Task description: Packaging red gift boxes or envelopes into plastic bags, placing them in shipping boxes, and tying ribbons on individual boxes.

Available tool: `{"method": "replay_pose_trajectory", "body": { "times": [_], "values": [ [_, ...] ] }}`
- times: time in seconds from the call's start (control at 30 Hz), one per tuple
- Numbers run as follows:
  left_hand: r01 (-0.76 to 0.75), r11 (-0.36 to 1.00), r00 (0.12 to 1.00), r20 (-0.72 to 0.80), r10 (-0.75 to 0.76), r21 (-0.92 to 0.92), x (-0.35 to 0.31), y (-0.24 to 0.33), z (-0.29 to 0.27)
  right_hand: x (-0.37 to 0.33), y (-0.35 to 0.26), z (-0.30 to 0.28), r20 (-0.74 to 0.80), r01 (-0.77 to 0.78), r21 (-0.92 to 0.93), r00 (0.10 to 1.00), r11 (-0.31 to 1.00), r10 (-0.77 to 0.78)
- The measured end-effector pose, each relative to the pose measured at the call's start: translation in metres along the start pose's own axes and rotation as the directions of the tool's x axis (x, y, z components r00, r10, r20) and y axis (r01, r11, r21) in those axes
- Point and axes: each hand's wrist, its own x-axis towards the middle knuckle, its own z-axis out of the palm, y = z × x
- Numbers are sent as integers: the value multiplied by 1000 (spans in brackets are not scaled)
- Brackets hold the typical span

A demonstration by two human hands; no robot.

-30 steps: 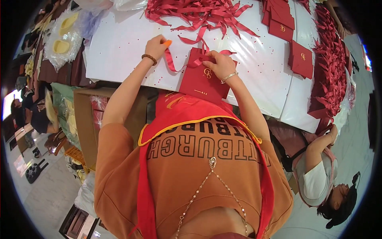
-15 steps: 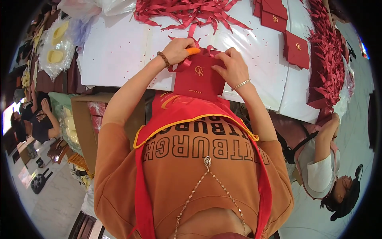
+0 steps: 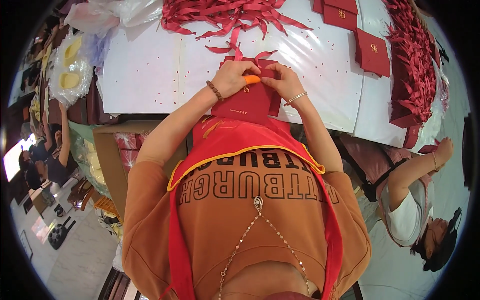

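Note:
A flat red paper bag (image 3: 245,106) with gold print lies at the near edge of the white table, in front of my apron. My left hand (image 3: 234,80) pinches at its upper part; an orange finger cover (image 3: 252,79) sits on one of its fingers. Close beside it, my right hand (image 3: 286,84) has thumb and forefinger pressed together at the bag's upper edge. A red ribbon (image 3: 265,56) loops out from the top, between and beyond my hands. What exactly lies between the fingertips is partly hidden. Another red bag seems to lie beneath, its edge showing at the right.
Loose red ribbons (image 3: 225,20) are heaped at the table's far side. Flat red bags (image 3: 372,52) lie in stacks at the right, beside a long row of ribboned bags (image 3: 412,65). A co-worker (image 3: 410,200) sits at right. A cardboard box (image 3: 107,150) stands left, below the table.
My hands have drawn closer together over the bag, the right one moving left and the left one slightly down. The ribbon ends now spread out above the bag.

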Motion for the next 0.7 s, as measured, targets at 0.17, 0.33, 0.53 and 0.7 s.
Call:
{"method": "replay_pose_trajectory", "body": {
  "times": [0.17, 0.33, 0.53, 0.7],
  "values": [
    [106, 990, 994, -50, -102, 88, -1, 10, 2, 2, 2, 3, 27, -39, 92, 999, 995, 36],
    [149, 983, 989, -35, -146, 105, 0, 13, 4, 4, 6, 5, 1, -18, 57, 1000, 998, 18],
    [123, 976, 992, -29, -120, 181, -1, 12, 5, 3, 6, 7, -8, -17, 64, 1000, 998, 18],
    [219, 976, 974, -60, -217, 21, 0, 15, 5, 3, 14, 8, 19, -1, 187, 1000, 982, -3]
  ]
}}
